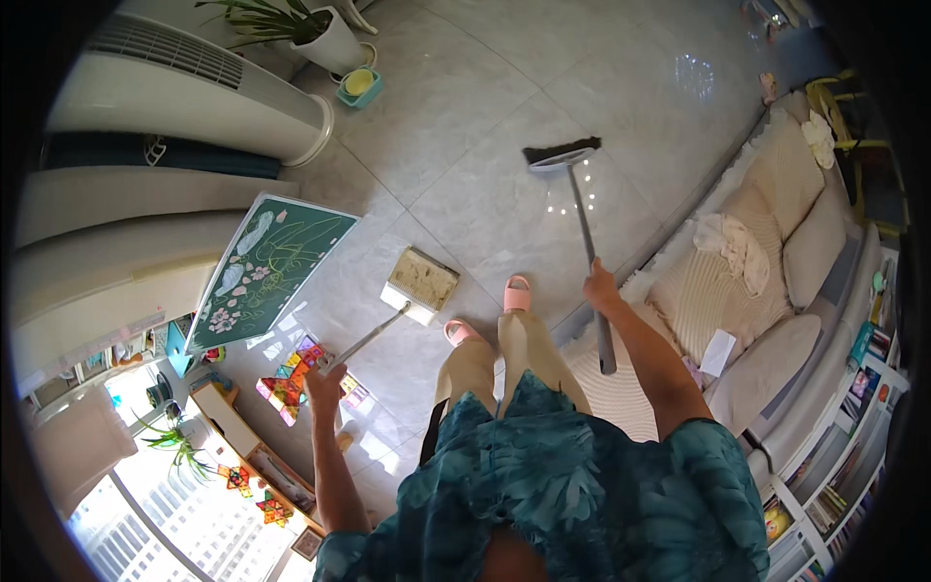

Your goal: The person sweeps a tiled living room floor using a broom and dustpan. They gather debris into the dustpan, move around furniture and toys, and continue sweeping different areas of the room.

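Note:
My left hand (325, 380) is closed around the upper end of a long-handled dustpan's pole. The white dustpan (420, 284) rests on the grey tiled floor (473, 182), left of my feet in pink slippers, with some debris in its ridged pan. In my right hand (601, 287) is the grey handle of a broom (562, 156); its dark bristles are near the floor ahead of me, to the right of the dustpan and apart from it. The butt of the broom handle sticks out below my right hand.
To the left stand a green chalkboard (273, 269), colourful translucent tiles (294, 378) on the floor and a tall white air conditioner (196, 87). A potted plant (331, 40) and small basins (358, 86) are at the top. A sofa (734, 284) with cushions runs along the right, beside white shelves (822, 465).

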The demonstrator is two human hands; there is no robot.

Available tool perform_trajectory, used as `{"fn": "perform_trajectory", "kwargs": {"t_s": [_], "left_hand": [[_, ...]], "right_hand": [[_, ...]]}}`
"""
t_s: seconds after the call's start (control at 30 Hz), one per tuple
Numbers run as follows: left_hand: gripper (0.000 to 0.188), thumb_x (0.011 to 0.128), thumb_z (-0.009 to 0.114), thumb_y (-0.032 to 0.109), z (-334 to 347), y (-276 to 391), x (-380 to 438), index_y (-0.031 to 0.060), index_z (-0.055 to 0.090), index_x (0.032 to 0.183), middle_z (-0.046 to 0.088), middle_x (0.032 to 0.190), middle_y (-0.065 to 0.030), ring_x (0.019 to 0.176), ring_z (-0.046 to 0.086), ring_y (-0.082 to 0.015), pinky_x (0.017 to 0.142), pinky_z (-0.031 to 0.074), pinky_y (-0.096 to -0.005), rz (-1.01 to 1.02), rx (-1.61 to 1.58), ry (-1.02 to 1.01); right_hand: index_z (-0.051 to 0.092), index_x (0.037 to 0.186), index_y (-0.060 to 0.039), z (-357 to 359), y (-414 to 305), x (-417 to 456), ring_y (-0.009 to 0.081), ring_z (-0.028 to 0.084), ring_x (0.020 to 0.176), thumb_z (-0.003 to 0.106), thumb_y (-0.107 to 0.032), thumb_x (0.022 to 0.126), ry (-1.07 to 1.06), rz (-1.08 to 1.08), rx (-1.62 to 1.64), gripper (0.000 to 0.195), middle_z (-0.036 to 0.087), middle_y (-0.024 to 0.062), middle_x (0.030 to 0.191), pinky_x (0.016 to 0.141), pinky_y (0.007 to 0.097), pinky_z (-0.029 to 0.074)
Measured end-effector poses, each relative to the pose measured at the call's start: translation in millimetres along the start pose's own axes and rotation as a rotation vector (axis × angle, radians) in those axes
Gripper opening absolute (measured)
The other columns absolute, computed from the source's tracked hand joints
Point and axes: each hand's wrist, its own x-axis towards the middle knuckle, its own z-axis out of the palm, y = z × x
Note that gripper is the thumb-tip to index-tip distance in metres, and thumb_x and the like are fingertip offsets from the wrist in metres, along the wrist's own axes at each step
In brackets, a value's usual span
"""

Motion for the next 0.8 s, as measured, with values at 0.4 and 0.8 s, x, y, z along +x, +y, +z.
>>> {"fn": "perform_trajectory", "kwargs": {"t_s": [0.4,0.8], "left_hand": [[0.022,0.069,0.063,0.016,-12.1,27.4,43.8,-0.0018,0.060,0.083,0.052,0.054,-0.0039,0.037,0.045,-0.0112,0.036,0.038,-0.0249,0.173,0.180,-0.056],[0.029,0.069,0.059,0.016,-95.9,-23.0,58.2,-0.0038,0.059,0.090,0.055,0.056,-0.0094,0.041,0.052,-0.0160,0.041,0.041,-0.0292,0.367,0.307,-0.311]], "right_hand": [[0.038,0.125,-0.0015,70.7,-56.2,-154.4,0.0202,0.049,0.043,0.046,-0.023,0.086,-0.620,0.138,0.424,0.045,0.053,0.0102,0.059,0.040,0.0335,0.041],[0.037,0.128,-0.0079,93.0,-47.8,-289.0,0.0100,0.041,0.039,0.043,-0.020,0.088,-0.096,0.399,0.899,0.043,0.047,0.0051,0.062,0.036,0.0245,0.038]]}}
